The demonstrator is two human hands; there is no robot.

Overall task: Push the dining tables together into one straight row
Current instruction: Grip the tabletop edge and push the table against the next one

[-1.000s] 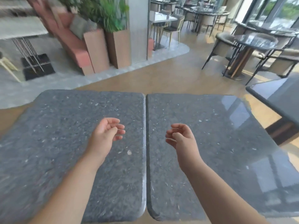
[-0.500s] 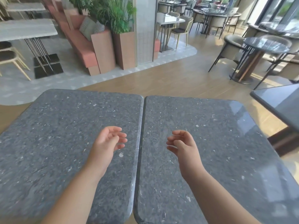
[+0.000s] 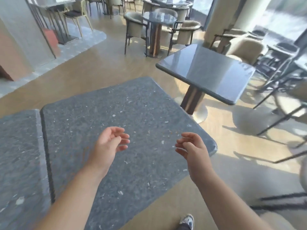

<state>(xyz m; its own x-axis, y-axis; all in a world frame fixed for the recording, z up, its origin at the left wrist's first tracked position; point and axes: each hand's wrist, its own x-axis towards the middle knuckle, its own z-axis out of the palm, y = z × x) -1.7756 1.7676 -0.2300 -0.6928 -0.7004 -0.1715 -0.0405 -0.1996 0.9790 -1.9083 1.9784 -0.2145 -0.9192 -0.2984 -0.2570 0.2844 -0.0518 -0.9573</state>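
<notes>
**Hands free, third table still standing apart**

Left hand [image 3: 110, 144] and right hand [image 3: 193, 151] hover loosely curled over the middle table [image 3: 116, 123], gripping nothing. That table sits edge to edge with the left table [image 3: 18, 146], only a thin seam between them. Beyond the middle table's far right corner stands the third table [image 3: 207, 70], apart and skewed. Its stone-like slab on a single pedestal looks heavy, rigid and glossy, likely slick; I'd grip the slab's edges and slide, not lift. No containers anywhere in sight
</notes>
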